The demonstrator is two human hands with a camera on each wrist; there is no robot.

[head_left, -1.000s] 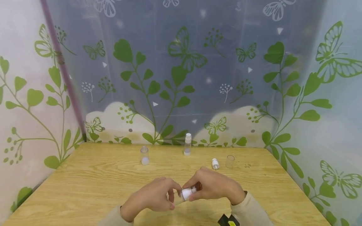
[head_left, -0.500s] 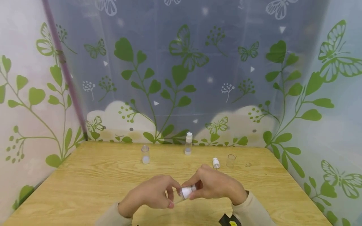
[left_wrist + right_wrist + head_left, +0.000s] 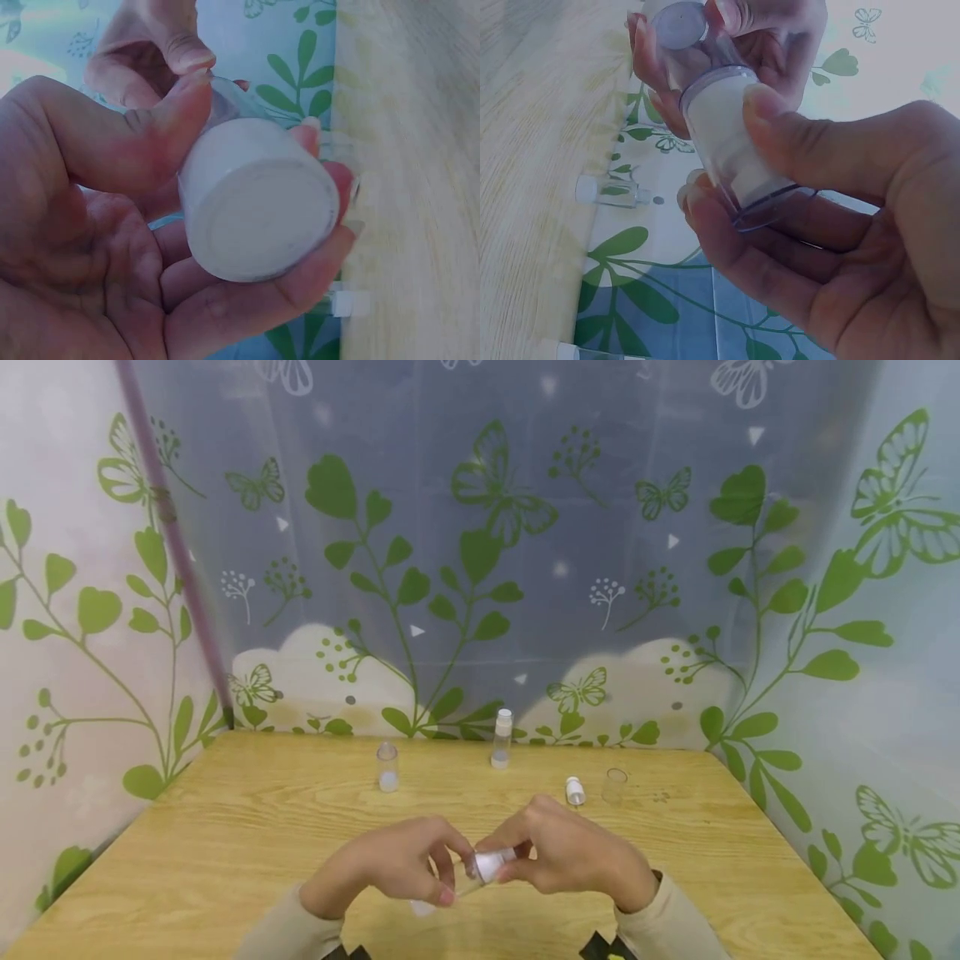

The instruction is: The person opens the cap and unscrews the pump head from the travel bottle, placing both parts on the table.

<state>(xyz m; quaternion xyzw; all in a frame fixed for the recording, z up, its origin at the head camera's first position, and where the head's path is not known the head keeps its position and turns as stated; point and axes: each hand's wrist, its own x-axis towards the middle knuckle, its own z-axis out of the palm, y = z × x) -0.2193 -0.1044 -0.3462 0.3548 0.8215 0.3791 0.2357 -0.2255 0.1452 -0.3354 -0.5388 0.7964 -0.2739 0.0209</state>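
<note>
far left on the desk (image 3: 225,843), a clear container (image 3: 387,770), white in its bottom; next the left hand (image 3: 401,867), grip curled round a bottle (image 3: 489,865) whose flat white underside (image 3: 262,217) only the left wrist view shows; then the right hand (image 3: 566,850) pinching its other end, white inside clear plastic (image 3: 776,206); beyond, a white pump top (image 3: 574,790), a clear cap (image 3: 615,787)

The light is soft, wrist views bluish, hazy.

Left hand (image 3: 405,862), right hand (image 3: 570,852), fingers (image 3: 232,311) curled
</note>
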